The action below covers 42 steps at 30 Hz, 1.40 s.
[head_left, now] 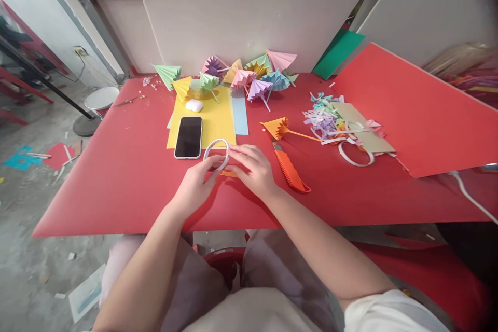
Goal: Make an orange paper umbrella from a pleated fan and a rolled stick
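My left hand (196, 184) is closed on the lower left of a thin white roll of tape (226, 160), thumb and fingers around its rim. From the other side, my right hand (254, 170) pinches at the roll's right edge with its fingertips. Any tape end between those fingers is too small to make out. Under the hands, a small orange paper piece (229, 174) shows in part. To the right lie an orange utility knife (290, 168) with its blade out and an orange folded paper umbrella (276, 127) on a thin stick.
Several pastel paper umbrellas (244, 79) stand along the wall. A phone (189, 137) and a white earbud case (194, 106) lie on yellow paper (218, 119). At right are paper scraps (322, 119), another tape ring (356, 162) and a leaning red board (420, 114). The red table (116, 181) has a front edge.
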Each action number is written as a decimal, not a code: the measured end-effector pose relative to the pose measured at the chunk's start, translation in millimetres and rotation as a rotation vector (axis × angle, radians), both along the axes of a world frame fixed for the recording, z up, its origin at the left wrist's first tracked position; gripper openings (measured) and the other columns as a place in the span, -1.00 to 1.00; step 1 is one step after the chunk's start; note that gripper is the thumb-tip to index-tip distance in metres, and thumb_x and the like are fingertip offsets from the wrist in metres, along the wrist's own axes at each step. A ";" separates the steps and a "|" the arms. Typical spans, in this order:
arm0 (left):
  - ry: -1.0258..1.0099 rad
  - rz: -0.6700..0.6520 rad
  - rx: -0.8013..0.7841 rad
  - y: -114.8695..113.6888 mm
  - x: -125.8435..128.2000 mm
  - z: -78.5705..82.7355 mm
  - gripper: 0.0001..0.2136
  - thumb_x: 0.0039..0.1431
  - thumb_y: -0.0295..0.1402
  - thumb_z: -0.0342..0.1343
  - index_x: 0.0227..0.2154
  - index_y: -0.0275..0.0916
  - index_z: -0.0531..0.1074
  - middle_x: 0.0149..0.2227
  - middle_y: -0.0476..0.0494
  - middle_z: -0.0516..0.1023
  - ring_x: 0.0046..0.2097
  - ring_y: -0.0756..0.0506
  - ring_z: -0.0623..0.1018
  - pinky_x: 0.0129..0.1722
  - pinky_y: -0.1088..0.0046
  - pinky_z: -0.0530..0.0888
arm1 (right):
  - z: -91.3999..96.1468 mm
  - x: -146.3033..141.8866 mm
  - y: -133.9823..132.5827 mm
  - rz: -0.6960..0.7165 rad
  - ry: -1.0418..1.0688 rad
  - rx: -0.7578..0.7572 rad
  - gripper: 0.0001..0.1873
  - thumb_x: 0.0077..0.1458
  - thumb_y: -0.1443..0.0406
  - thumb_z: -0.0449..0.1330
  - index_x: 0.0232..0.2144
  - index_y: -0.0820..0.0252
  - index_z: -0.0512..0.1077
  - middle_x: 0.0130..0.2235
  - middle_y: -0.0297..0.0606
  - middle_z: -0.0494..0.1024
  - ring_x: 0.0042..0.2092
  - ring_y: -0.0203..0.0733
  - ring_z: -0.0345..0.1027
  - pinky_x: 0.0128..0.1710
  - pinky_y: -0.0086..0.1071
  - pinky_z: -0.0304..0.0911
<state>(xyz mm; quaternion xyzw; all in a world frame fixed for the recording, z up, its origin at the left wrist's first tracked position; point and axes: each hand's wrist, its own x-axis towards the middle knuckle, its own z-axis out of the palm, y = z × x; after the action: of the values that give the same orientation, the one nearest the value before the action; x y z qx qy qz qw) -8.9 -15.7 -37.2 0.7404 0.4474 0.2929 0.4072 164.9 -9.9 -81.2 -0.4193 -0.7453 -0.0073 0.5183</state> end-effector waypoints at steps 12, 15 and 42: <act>0.058 0.165 0.068 -2.8 6.8 -4.2 -0.80 0.14 -0.30 0.04 -0.16 -0.05 0.40 -0.25 0.02 0.58 -0.19 -0.07 0.56 -0.20 0.42 0.46 | 4.7 -2.1 -4.1 0.005 0.067 -0.008 -0.87 0.10 0.32 0.14 -0.31 -0.02 0.46 -0.25 -0.29 0.56 -0.18 -0.15 0.41 -0.19 -0.18 0.37; 0.085 0.194 0.109 -4.4 9.2 -4.9 -0.80 0.13 -0.31 0.05 -0.15 -0.05 0.33 -0.26 0.03 0.57 -0.26 -0.04 0.56 -0.28 0.46 0.45 | 6.8 -2.9 -5.3 0.036 0.118 -0.051 -0.95 0.08 0.31 0.17 -0.39 0.02 0.41 -0.29 -0.30 0.56 -0.18 -0.17 0.41 -0.19 -0.20 0.36; 0.013 0.107 0.195 -2.7 12.4 -12.8 -0.87 0.20 -0.43 -0.14 -0.20 -0.15 0.18 -0.03 -0.19 0.45 -0.03 -0.10 0.49 -0.19 0.36 0.45 | 2.6 -12.9 -6.8 0.104 0.154 -0.270 -0.80 0.12 0.31 0.11 -0.17 -0.01 0.40 -0.29 -0.32 0.45 -0.33 -0.31 0.37 -0.31 -0.38 0.39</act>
<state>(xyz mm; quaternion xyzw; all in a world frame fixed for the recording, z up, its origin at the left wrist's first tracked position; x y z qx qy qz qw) 3.6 -18.3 -49.9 0.7536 0.4583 0.3513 0.3142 152.0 -16.7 -78.6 -0.4455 -0.7181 0.1520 0.5127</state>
